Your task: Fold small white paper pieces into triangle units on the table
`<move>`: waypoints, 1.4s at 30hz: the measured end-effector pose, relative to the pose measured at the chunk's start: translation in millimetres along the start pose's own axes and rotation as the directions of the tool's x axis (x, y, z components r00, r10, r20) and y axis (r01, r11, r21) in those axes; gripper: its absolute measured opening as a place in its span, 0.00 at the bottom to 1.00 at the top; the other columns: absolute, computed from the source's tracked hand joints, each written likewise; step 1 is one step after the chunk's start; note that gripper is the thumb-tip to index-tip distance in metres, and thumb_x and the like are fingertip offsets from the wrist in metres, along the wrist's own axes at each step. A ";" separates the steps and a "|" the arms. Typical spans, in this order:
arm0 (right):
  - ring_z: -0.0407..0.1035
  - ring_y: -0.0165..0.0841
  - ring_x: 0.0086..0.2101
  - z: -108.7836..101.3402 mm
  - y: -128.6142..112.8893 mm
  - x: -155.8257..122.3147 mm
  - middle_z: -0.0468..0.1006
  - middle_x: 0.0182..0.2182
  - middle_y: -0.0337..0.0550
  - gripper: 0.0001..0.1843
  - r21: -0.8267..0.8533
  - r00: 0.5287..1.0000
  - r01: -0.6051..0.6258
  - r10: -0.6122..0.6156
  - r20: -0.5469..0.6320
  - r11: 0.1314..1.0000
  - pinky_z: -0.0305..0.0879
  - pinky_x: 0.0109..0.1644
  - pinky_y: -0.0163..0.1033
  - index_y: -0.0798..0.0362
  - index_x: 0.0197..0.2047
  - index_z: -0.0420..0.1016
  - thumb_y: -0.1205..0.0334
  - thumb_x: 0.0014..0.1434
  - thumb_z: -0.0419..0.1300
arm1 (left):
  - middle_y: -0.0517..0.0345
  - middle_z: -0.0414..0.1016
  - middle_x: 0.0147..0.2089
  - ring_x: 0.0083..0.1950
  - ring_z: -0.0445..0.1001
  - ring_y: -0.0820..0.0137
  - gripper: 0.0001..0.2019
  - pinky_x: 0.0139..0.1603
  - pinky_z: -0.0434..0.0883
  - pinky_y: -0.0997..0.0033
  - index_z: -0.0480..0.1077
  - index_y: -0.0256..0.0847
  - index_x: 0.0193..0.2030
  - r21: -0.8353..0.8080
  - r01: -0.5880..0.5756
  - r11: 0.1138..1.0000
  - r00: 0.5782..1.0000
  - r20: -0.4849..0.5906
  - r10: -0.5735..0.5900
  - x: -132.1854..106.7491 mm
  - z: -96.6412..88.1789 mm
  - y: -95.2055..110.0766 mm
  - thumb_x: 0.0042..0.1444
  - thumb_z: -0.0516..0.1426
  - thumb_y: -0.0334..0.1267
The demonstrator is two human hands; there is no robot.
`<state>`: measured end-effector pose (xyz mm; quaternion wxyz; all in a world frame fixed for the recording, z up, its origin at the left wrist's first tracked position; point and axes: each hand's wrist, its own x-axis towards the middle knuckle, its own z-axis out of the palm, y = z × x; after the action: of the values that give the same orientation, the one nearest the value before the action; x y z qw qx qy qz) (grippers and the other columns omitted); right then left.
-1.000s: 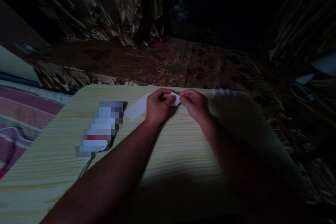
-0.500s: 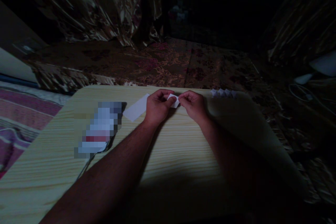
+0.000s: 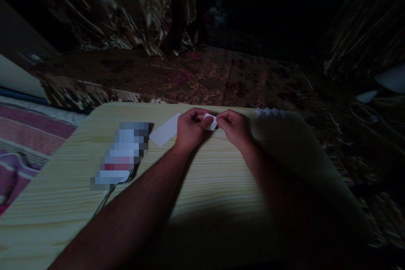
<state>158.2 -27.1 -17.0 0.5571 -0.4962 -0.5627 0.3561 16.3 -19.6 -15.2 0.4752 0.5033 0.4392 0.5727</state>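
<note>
Near the far edge of the table, my left hand (image 3: 191,127) pinches a small white piece of paper (image 3: 211,123) between thumb and fingers. My right hand (image 3: 233,125) pinches the right corner of the same paper with its fingertips. Part of the paper is hidden under my left thumb, and its folds are too small to make out. Just left of my left hand lies a longer white paper strip (image 3: 165,130), flat on the wood. To the right of my right hand, several small folded white paper pieces (image 3: 269,113) stand in a row.
The pale wooden table (image 3: 218,177) has rounded corners. A blurred-out device (image 3: 122,152) with a cable (image 3: 103,200) lies at the left. Behind the table is a patterned cloth surface (image 3: 202,78) with curtains (image 3: 152,12); striped bedding (image 3: 25,135) is at the left.
Both hands keep their pinch on the small paper, which looks tilted slightly differently. The whole view has shifted a few pixels to the right.
</note>
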 end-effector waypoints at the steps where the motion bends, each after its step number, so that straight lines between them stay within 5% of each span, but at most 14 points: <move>1: 0.63 0.26 0.22 0.1 0.1 0.0 0.71 0.20 0.35 0.07 0.001 1.000 0.006 -0.006 0.000 1.000 0.59 0.27 0.32 0.54 0.28 0.74 0.59 0.51 0.62 | 0.57 0.77 0.28 0.26 0.72 0.73 0.15 0.30 0.70 0.73 0.76 0.36 0.36 -0.001 -0.001 1.000 1.000 0.000 0.001 0.1 -0.2 0.0 0.42 0.68 0.41; 42: 0.66 0.28 0.25 1.3 4.5 -0.4 0.73 0.22 0.36 0.08 -0.055 0.997 0.079 -0.079 -0.005 0.995 0.61 0.29 0.33 0.53 0.29 0.74 0.58 0.54 0.59 | 0.56 0.77 0.27 0.26 0.71 0.74 0.13 0.30 0.67 0.74 0.77 0.36 0.29 -0.036 0.071 0.997 0.997 0.032 -0.070 4.6 -4.9 0.1 0.42 0.68 0.43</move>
<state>157.6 -26.1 -21.6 0.5591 -0.4900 -0.5892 0.3166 11.2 -15.2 -14.9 0.5111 0.4873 0.4387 0.5557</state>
